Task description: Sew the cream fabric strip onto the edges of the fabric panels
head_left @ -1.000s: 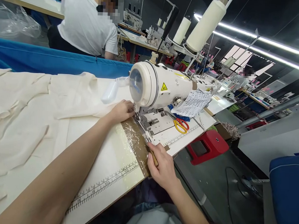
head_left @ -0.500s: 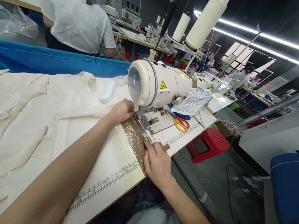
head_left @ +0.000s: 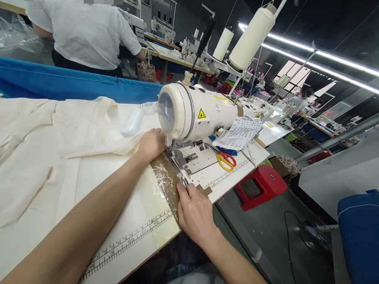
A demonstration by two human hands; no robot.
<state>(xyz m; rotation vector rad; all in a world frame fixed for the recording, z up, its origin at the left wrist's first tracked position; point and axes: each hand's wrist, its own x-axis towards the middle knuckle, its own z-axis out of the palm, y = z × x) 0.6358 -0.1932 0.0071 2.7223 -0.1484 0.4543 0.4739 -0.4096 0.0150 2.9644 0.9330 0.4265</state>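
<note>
My left hand is closed beside the needle area of a white sewing machine, its fingertips partly hidden behind the machine head. Cream fabric runs from the left up to this hand, which grips its edge. My right hand is at the front end of a metal guide on the machine bed. Its thumb and forefinger are pressed together; whatever is between them is too small to make out. Brown tape covers the table between both hands. Scissors with red and yellow handles lie right of the needle area.
Printed rulers mark the tabletop. A sheet of handwritten paper hangs on the machine, below thread cones. On the right stands a red stool. Beyond a blue cloth barrier, a person in a white shirt works.
The view has shifted slightly, so the machine and table sit a little further left and lower. Both hands keep nearly the same places at the machine. The person behind has leaned and extended an arm.
</note>
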